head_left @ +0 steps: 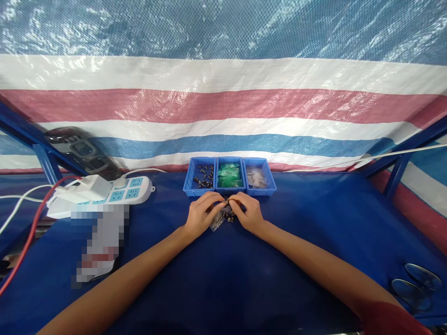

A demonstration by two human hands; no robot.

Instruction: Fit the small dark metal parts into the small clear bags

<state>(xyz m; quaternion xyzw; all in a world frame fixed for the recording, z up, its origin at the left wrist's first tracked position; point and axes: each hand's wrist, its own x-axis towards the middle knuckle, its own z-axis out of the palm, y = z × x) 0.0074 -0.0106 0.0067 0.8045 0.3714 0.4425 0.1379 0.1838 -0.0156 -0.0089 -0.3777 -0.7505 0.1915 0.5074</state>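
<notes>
My left hand (pixel 202 215) and my right hand (pixel 248 213) meet over the table in front of three small blue bins. Both are closed in a pinch, fingertips almost touching, on a small dark screw (pixel 226 202) held between them; its details are too small to make out. Just below the fingertips lie several loose dark screws (pixel 229 217) and a small clear plastic bag (pixel 217 222), partly covered by my left hand. Similar screws (pixel 205 176) are in the left bin (pixel 189 179). Green packets (pixel 229 176) fill the middle bin (pixel 230 189), and clear bags (pixel 256 177) the right one (pixel 269 181).
A white power strip (pixel 141 191) with plugged-in chargers (pixel 93 187) and cables stands at the left, beside a dark bottle-like object (pixel 84 151). A blurred-out item (pixel 104 242) lies nearer. Glasses (pixel 415 286) rest at the right front. Striped sheeting (pixel 223 107) hangs behind.
</notes>
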